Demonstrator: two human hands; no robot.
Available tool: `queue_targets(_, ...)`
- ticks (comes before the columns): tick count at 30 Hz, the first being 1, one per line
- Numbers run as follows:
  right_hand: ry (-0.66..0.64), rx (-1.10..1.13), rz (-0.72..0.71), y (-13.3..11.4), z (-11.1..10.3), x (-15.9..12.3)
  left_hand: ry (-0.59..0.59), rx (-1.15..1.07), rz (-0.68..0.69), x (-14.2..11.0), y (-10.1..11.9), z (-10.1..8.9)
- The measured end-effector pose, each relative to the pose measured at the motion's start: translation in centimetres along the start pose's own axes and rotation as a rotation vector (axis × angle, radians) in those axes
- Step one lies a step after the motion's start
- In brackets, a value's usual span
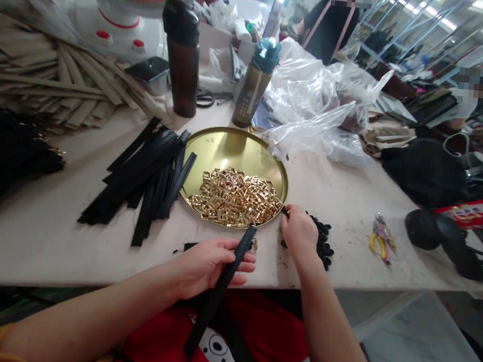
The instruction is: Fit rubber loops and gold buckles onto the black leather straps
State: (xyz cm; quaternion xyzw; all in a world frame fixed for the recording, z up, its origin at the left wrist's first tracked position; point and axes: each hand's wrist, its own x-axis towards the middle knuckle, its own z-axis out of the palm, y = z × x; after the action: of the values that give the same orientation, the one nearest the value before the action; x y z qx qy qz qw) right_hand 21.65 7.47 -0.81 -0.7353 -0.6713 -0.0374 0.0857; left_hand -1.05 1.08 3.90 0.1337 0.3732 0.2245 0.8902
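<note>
My left hand point(212, 263) grips a black strap point(222, 284) between thumb and fingers; the strap slants down over my lap. A gold buckle point(254, 244) shows beside the fingertips, and how it is joined to the strap is hidden. Close to the tray's right rim, my right hand point(300, 232) has its fingers pinched on a small black piece point(284, 211), only partly visible. Beside and partly behind that hand lies a pile of small black pieces point(325, 243). A round gold tray point(245, 141) holds a heap of gold buckles point(238, 195).
Black straps point(140, 171) lie in a pile left of the tray, with beige strips point(75, 85) behind. Two bottles point(184, 67) and clear plastic bags point(318, 97) stand at the back. Yellow-handled pliers point(381, 240) rest to the right. A person point(331, 27) is in the background.
</note>
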Motion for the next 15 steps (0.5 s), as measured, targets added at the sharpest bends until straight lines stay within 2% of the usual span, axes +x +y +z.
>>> queue_targets(2, 0.049, 0.157, 0.015, -0.2, -0.8, -1.0, -0.011, -0.004, 0.000, -0.3, 0.0, -0.2)
queue_targets(4, 0.014, 0.506, 0.059, -0.9, -1.8, -2.6, -0.022, 0.001, -0.001, -0.4, -0.2, -0.2)
queue_targets(8, -0.276, 1.272, 0.301, -3.6, -2.7, -6.8, -0.050, 0.092, 0.035, -0.6, -0.6, -0.5)
queue_targets(11, -0.338, 1.629, 0.486, -5.6, -2.7, -9.1, -0.031, 0.356, 0.175, -0.6, -1.0, -1.0)
queue_targets(15, -0.324, 1.865, 0.626, -7.1, -2.8, -10.5, 0.047, 0.791, 0.383, -1.0, -1.5, -1.5)
